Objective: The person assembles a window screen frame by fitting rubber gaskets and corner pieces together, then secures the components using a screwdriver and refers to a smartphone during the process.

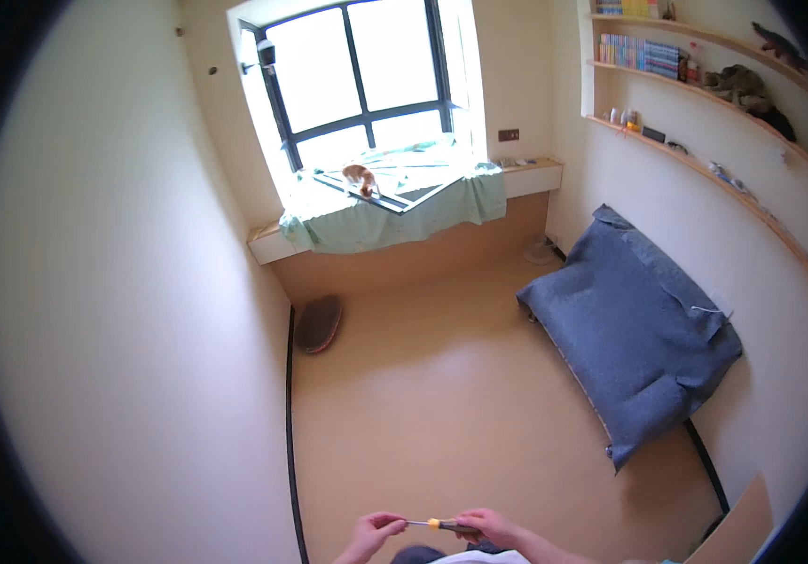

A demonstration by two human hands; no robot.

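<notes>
Low in the view, close to my body, I hold a screwdriver (pixel 435 524) level between both hands. My right hand (pixel 485 526) is closed round its dark and yellow handle. The fingers of my left hand (pixel 380 529) pinch the tip end of its thin metal shaft. Far ahead, on the window ledge, a pale frame (pixel 402 205) with a pointed corner lies on a light green cloth (pixel 385 232). An orange and white cat (pixel 360 179) stands on the ledge by that frame.
A dark grey cloth (pixel 629 320) drapes over a low piece of furniture on the right. Shelves (pixel 695 86) with books and figures line the right wall. A dark oval pad (pixel 318 324) rests by the left wall. A brown board (pixel 737 526) leans at the lower right.
</notes>
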